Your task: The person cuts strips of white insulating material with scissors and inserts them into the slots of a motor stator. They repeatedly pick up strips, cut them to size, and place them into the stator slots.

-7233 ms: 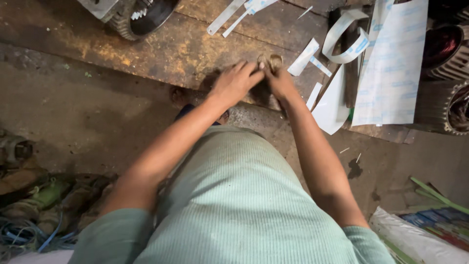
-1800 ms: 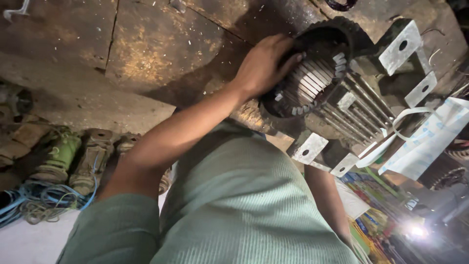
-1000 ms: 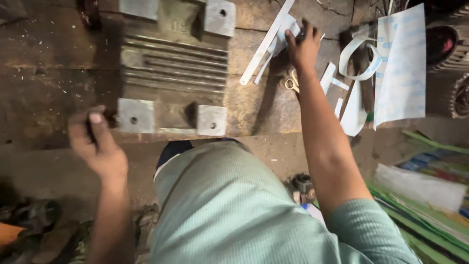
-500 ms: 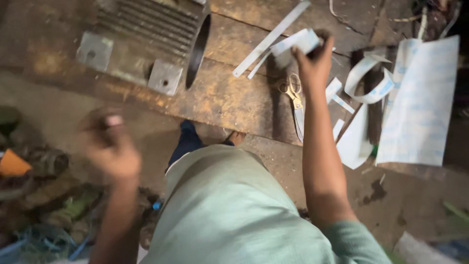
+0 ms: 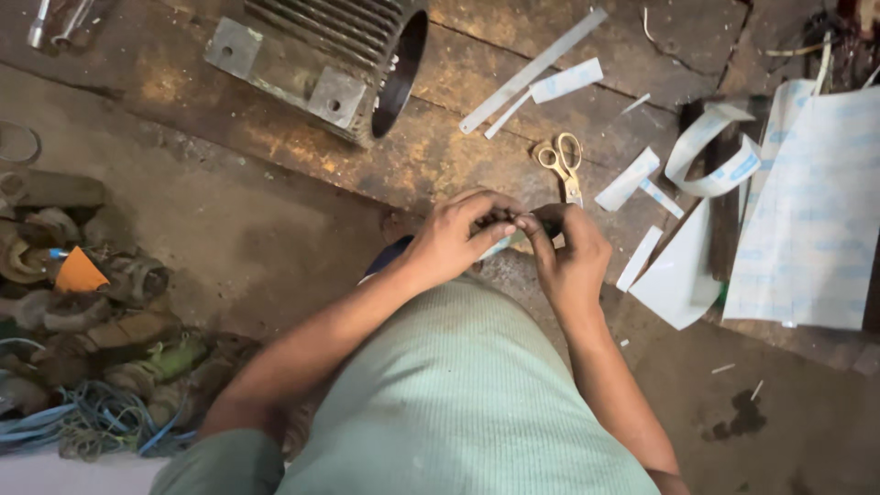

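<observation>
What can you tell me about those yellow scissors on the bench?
The scissors have two yellow-gold loop handles and short pale metal blades. They lie flat and closed on the worn, stained wooden bench, handles pointing away from the person and tip pointing toward them. Nothing holds them. The tip ends just above the right hand; whether it touches the hand cannot be told. White paper strips lie just beside them.

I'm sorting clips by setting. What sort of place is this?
Probably a motor repair workshop: a finned motor housing on a worn wooden bench, cut paper strips, scissors, and wire coils on the floor.
</observation>
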A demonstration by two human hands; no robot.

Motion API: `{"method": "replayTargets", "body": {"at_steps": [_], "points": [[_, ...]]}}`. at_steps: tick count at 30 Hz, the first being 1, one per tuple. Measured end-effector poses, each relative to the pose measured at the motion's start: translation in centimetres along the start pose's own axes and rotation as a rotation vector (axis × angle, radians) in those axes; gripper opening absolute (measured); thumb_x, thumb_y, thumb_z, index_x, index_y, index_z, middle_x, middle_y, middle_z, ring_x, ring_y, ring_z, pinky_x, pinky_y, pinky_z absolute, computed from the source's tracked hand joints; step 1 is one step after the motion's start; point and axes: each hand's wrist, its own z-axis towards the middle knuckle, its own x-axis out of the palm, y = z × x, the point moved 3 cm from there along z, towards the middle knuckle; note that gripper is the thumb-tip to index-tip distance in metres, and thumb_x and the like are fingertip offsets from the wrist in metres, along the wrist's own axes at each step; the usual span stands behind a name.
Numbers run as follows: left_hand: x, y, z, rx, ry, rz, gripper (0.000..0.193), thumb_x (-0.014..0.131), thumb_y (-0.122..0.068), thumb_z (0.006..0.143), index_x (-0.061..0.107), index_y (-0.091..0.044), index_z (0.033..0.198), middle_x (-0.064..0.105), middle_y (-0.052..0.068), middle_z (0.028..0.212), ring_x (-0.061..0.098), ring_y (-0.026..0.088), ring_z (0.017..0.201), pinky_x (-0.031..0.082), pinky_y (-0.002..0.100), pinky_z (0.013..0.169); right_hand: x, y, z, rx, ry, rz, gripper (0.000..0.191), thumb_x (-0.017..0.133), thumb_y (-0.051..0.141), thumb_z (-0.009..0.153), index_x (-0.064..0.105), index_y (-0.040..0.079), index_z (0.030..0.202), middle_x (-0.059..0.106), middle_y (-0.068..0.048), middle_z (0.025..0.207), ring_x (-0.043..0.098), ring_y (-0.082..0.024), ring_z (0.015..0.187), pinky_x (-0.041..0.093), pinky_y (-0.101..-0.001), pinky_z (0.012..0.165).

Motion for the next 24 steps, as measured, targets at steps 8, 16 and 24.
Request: {"method": "replayTargets", "body": {"at_steps": [8,16,24], "points": [[0.9,-0.6,-0.7,0.138,-0.040,0.056,0.016,0.073,-0.010,0.092,0.072,-0.006,0.108,0.074,0.010,0.107,0.073,0.028,0.103,0.058,0.037,0.091,-3.0,3.4,-1.9,-0.121,0.107,-0.030,0.013,0.079,0.004,0.092,0.071,0.001,0.102,0.073,-0.011,0.103,0.073,-0.024,0.091,0.058,-0.0325,0.075],[1.7,0.0,-2.2,-0.110,-0.054,0.084,0.014,0.073,-0.007,0.093,0.072,-0.005,0.107,0.073,0.011,0.101,0.075,0.025,0.090,0.058,0.034,0.078,-3.0,3.8,-2.8,-0.248,0.081,-0.103,0.019,0.082,0.005,0.085,0.074,0.004,0.102,0.073,-0.011,0.103,0.072,-0.027,0.089,0.058,-0.0350,0.075],[3.8,2.0,-2.1,-0.235,0.017,-0.383,0.023,0.061,-0.008,0.105,0.057,0.000,0.126,0.068,0.011,0.115,0.066,0.014,0.110,0.054,0.028,0.095,-2.6,0.6,-2.6,0.054,-0.024,0.293,0.015,0.073,0.009,0.096,0.069,0.001,0.108,0.071,-0.010,0.101,0.072,-0.020,0.090,0.059,-0.0327,0.079]]}}
